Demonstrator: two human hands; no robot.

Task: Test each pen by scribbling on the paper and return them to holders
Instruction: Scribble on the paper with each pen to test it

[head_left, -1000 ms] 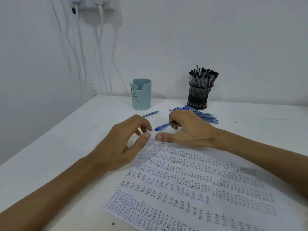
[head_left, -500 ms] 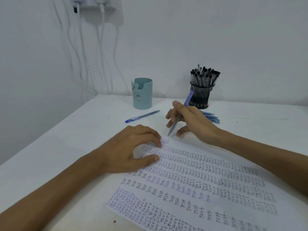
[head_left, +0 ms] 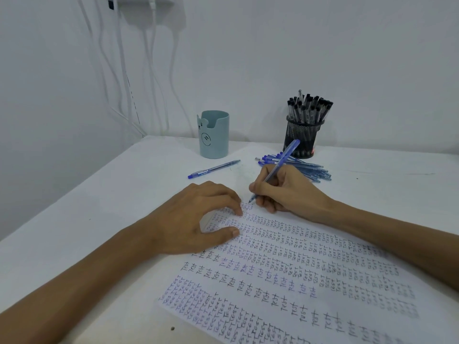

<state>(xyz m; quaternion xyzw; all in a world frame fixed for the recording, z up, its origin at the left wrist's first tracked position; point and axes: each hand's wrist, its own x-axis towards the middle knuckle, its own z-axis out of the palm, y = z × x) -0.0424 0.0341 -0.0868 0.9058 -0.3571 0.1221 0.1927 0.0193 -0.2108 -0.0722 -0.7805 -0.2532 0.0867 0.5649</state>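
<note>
My right hand (head_left: 285,192) grips a blue pen (head_left: 285,157) in a writing hold, its tip touching the top left corner of the paper (head_left: 285,264). The sheet is covered with rows of the word "test" in black and blue ink. My left hand (head_left: 196,219) rests flat on the sheet's upper left part, fingers spread, holding nothing. A pile of blue pens (head_left: 305,167) lies behind my right hand. One blue pen (head_left: 213,169) lies alone in front of the pale teal holder (head_left: 214,134). A black mesh holder (head_left: 301,135) stands full of black pens.
The white table (head_left: 99,207) meets a white wall at the back and on the left. White cables (head_left: 154,78) hang down the wall from a socket block behind the teal holder. A small dark speck (head_left: 172,328) sits near the sheet's lower left corner.
My right hand lifted a blue pen off the pile, turned it upright into a writing hold and brought its tip down to the paper. My left hand moved onto the sheet and flattened.
</note>
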